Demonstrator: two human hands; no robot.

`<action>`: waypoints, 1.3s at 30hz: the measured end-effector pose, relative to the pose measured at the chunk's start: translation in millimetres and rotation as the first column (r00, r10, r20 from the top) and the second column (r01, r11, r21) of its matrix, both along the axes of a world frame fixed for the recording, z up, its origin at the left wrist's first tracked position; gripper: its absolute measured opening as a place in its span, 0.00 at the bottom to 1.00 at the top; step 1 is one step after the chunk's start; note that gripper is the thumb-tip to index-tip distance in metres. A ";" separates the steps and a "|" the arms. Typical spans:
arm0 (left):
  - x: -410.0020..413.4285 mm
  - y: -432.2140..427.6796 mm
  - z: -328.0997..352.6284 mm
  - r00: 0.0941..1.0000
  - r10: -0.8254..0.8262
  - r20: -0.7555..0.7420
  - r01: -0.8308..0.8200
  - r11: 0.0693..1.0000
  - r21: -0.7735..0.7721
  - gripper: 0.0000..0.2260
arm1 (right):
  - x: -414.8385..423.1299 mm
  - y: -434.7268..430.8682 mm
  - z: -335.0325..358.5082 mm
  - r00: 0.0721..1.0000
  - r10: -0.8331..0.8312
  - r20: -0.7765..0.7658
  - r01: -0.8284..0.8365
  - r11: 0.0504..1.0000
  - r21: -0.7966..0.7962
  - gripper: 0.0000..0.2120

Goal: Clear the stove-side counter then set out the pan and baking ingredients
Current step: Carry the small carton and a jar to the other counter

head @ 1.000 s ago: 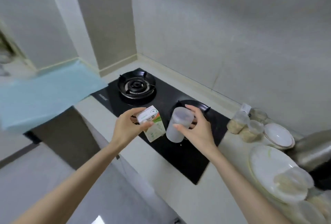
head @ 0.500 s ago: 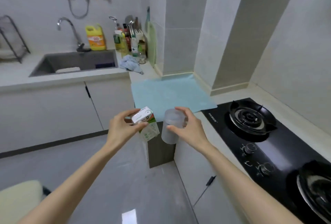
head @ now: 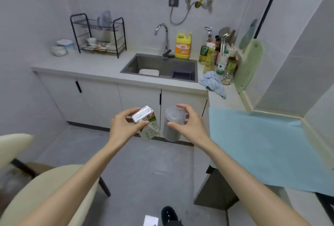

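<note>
Carried away from the stove toward the sink counter (head: 101, 70), a small carton (head: 147, 123) is pinched in the left hand (head: 124, 128) and a translucent cup (head: 172, 126) is gripped in the right hand (head: 191, 126), presumably being cleared.

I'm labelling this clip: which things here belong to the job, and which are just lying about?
In the job:
small carton, gripped by the left hand
translucent container, gripped by the right hand

Just lying about:
yellow jug
dish rack
blue cloth
green cutting board
</note>
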State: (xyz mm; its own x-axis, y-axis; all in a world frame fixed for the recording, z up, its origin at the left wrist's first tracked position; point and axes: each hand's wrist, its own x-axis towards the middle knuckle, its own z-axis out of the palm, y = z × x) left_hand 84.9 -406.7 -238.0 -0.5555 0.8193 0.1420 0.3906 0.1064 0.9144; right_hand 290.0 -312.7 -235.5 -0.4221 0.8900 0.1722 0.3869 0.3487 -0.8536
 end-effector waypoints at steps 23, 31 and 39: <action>-279.0 188.5 3.9 0.854 0.520 -0.005 -0.520 0.853 -0.039 0.21 | -353.1 278.9 -0.2 0.870 0.488 0.068 -0.491 0.870 0.036 0.31; -455.3 235.8 -1.2 0.836 0.549 0.007 -0.548 0.834 -0.064 0.20 | -530.1 332.2 -4.1 0.853 0.508 0.121 -0.513 0.859 0.005 0.32; -617.0 284.1 -2.5 0.819 0.573 0.031 -0.570 0.819 -0.071 0.21 | -685.3 388.1 -1.8 0.842 0.525 0.127 -0.529 0.849 -0.002 0.33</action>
